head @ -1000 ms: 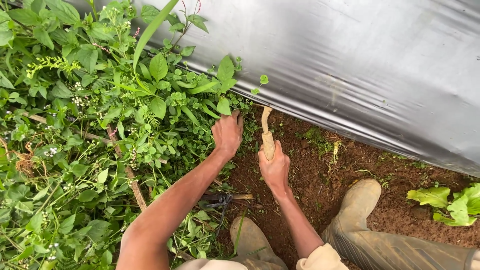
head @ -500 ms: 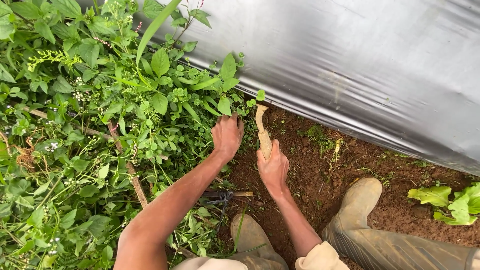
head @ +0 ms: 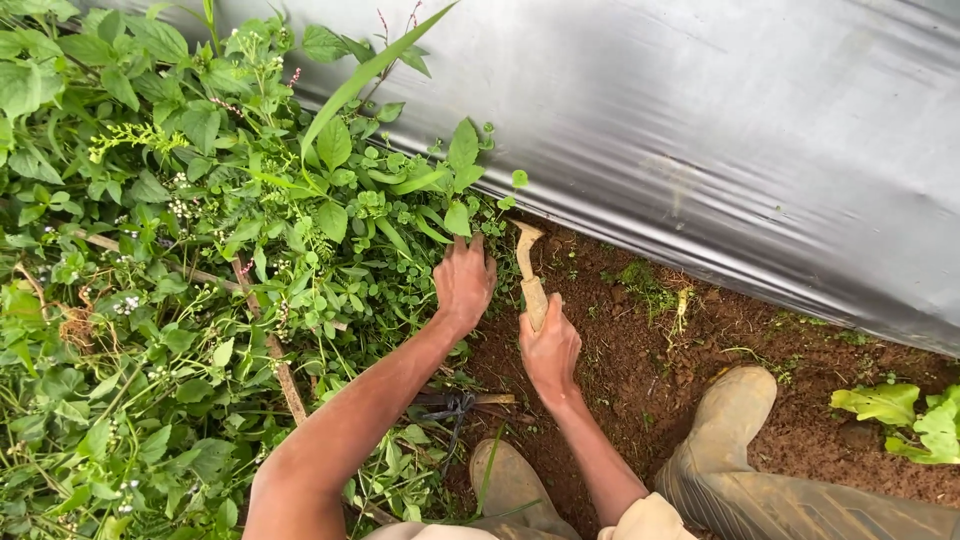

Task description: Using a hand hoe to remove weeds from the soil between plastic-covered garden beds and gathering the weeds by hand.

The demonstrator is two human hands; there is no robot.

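Silver plastic sheet (head: pixel 720 130), muddy boots (head: pixel 725 420), lettuce (head: pixel 905 415) on soil (head: pixel 640 360).

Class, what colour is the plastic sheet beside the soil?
The plastic sheet is glossy silver-grey, seen in the head view.

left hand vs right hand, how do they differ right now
The left hand lies flat, fingers spread, pressed into the green weeds; the right hand is curled in a fist around a soil-caked hand tool. The left hand sits over foliage, the right hand over bare brown soil. The left hand holds nothing. Both are bare and reach toward the silver plastic sheet.
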